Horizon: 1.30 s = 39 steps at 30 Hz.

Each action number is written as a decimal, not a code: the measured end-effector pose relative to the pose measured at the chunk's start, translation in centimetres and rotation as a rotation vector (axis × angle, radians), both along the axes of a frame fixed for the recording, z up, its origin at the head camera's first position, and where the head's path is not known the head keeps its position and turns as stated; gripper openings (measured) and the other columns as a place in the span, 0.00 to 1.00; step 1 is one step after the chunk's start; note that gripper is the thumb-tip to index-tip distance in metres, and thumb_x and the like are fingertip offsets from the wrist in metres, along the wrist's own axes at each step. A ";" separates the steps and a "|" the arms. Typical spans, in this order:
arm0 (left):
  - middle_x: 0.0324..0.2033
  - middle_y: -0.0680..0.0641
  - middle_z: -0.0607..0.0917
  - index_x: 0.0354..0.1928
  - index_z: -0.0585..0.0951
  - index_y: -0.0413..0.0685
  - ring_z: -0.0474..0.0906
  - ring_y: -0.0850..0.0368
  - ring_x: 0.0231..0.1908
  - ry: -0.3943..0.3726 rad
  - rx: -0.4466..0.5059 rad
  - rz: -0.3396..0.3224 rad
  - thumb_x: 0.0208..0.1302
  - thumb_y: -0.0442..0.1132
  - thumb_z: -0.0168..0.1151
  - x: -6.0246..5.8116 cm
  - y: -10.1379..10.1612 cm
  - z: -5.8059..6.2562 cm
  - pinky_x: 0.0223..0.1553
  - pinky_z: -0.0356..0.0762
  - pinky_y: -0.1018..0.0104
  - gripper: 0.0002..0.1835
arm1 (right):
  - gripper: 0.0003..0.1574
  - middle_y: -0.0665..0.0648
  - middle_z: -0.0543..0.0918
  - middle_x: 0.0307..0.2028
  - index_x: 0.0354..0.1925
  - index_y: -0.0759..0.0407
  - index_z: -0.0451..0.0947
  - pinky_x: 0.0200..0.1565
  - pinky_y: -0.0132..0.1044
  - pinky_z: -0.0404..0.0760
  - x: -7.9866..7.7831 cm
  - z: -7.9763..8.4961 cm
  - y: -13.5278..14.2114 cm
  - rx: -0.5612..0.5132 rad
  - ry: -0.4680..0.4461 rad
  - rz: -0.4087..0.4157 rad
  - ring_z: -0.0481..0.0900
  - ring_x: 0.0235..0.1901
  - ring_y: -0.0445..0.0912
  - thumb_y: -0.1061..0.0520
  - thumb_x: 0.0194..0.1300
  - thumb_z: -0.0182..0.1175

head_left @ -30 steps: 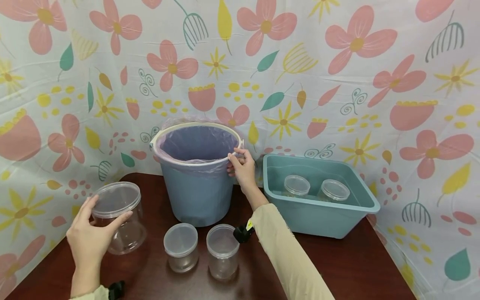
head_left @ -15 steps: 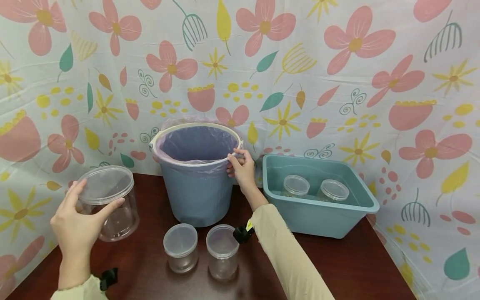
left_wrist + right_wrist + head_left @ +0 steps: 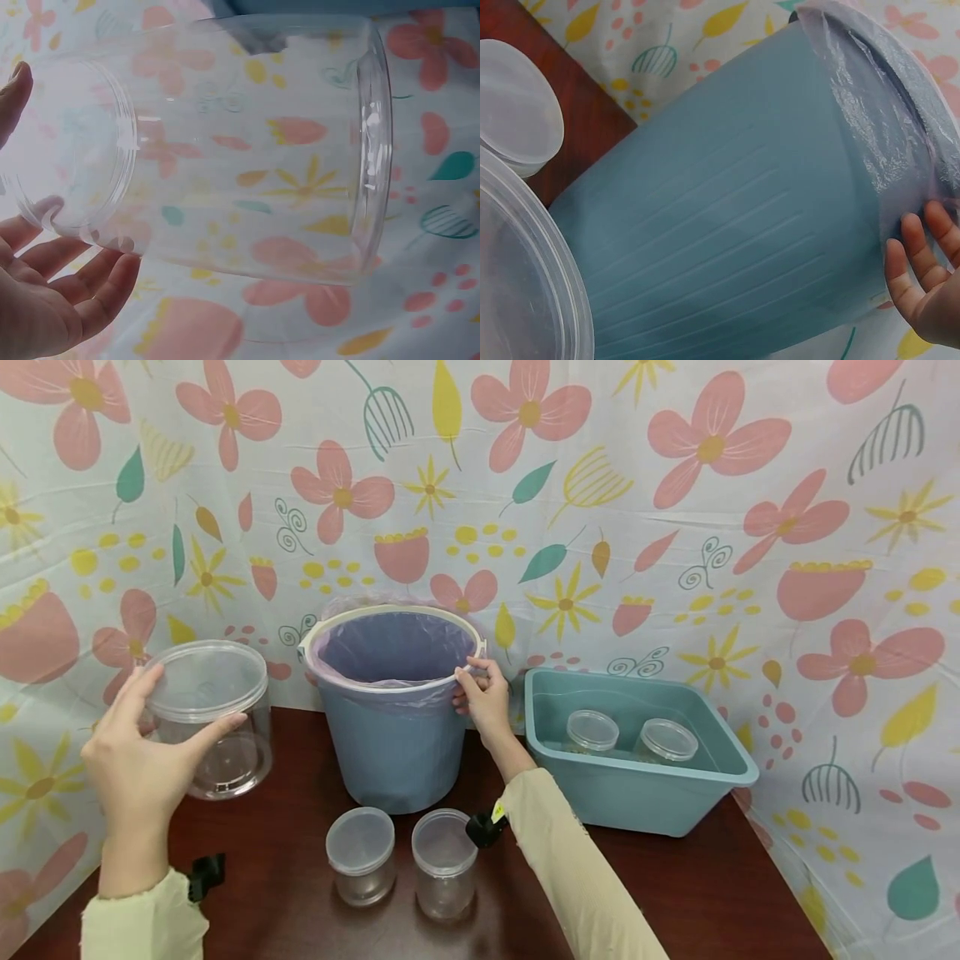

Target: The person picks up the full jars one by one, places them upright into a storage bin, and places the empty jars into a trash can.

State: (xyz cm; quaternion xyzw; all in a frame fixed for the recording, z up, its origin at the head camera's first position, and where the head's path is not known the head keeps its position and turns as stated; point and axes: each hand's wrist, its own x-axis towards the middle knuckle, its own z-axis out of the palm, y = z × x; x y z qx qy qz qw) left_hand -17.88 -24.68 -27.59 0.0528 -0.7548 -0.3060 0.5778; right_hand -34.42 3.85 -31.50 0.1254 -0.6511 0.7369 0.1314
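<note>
My left hand point(image 3: 142, 768) grips a large clear plastic jar point(image 3: 255, 157) near its lid point(image 3: 206, 681), thumb on one side and fingers on the other. The jar is held above the table at the left, slightly tilted, and looks empty. My right hand point(image 3: 486, 700) pinches the white rim of a blue trash can point(image 3: 397, 747), fingers against the outside. A thin, pale purple bag point(image 3: 862, 127) lines the can and folds over its rim. In front of the can stand two smaller lidded clear jars, a short one point(image 3: 362, 852) and a taller one point(image 3: 445, 864).
At the right, a teal plastic tub point(image 3: 637, 797) holds two lidded jars, a left one point(image 3: 592, 731) and a right one point(image 3: 670, 741). All of this stands on a dark red-brown table point(image 3: 277, 893). A flowered cloth point(image 3: 570, 527) hangs behind and along both sides.
My left hand has raised the large jar and carried it somewhat to the left. My right hand stays on the trash can's rim; the other jars and the tub have not moved.
</note>
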 end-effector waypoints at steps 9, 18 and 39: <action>0.51 0.54 0.77 0.53 0.77 0.49 0.69 0.65 0.54 0.072 0.048 -0.039 0.22 0.38 0.80 -0.5 1.2 3.3 0.37 0.62 0.85 0.43 | 0.17 0.53 0.76 0.17 0.49 0.61 0.70 0.18 0.33 0.74 0.0 0.0 0.0 0.000 0.003 -0.006 0.74 0.15 0.44 0.59 0.61 0.56; 0.54 0.56 0.74 0.54 0.76 0.51 0.65 0.68 0.55 0.111 0.045 -0.047 0.24 0.42 0.80 -1.0 2.6 5.6 0.37 0.63 0.84 0.44 | 0.17 0.53 0.76 0.17 0.49 0.61 0.70 0.19 0.34 0.74 0.0 -0.1 0.0 0.009 0.000 -0.017 0.74 0.15 0.44 0.59 0.61 0.56; 0.58 0.50 0.69 0.58 0.70 0.44 0.63 0.66 0.57 0.179 0.076 -0.257 0.27 0.43 0.80 -4.5 6.5 5.6 0.46 0.71 0.67 0.48 | 0.17 0.51 0.75 0.16 0.49 0.61 0.69 0.18 0.33 0.74 -0.2 -0.2 -0.1 0.004 0.006 -0.012 0.74 0.14 0.42 0.58 0.61 0.56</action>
